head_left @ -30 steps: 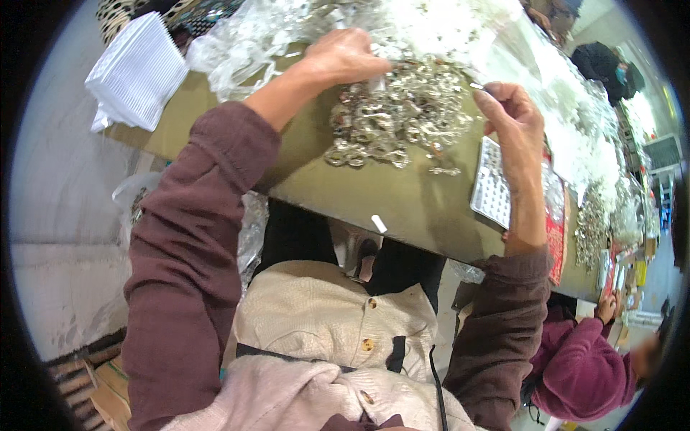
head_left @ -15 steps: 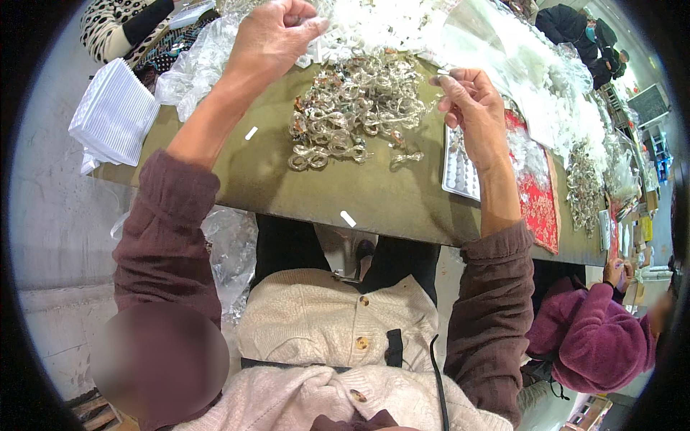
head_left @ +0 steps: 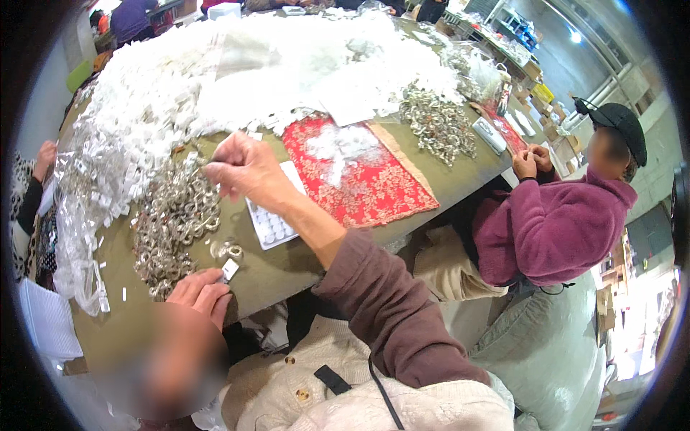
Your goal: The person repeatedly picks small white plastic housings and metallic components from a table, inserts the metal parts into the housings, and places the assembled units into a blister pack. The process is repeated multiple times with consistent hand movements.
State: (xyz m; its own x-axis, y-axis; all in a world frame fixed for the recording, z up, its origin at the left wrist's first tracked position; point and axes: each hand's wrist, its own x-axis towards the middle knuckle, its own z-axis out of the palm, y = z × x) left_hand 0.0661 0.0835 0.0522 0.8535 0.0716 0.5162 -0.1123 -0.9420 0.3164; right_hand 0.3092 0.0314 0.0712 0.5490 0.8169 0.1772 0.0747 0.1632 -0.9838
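Observation:
My left hand (head_left: 200, 293) rests at the table's near edge, fingers bent together, a small white tag (head_left: 230, 269) at their tips. Just beyond the tag lies a single pale, coiled bundle (head_left: 228, 250). My right hand (head_left: 248, 169) is raised beside the far right part of a pile of shiny, clear-silver coiled bundles (head_left: 176, 215). Its thumb and fingers are pinched; whatever is between them is too small to make out. Below my right forearm, a white tray with round bumps (head_left: 273, 233) is partly covered. A blurred patch hides my left wrist.
A big heap of white pieces and plastic (head_left: 165, 93) fills the table's far side. To the right lie a red patterned cloth (head_left: 381, 197) with white bits and another coiled pile (head_left: 438, 122). A person in purple (head_left: 553, 223) sits at right. White stacked sheets (head_left: 47, 320) stand at left.
The view has swung to the right. My left hand has come down from the white heap to the near table edge. My right hand has moved from beside the tray toward the pile.

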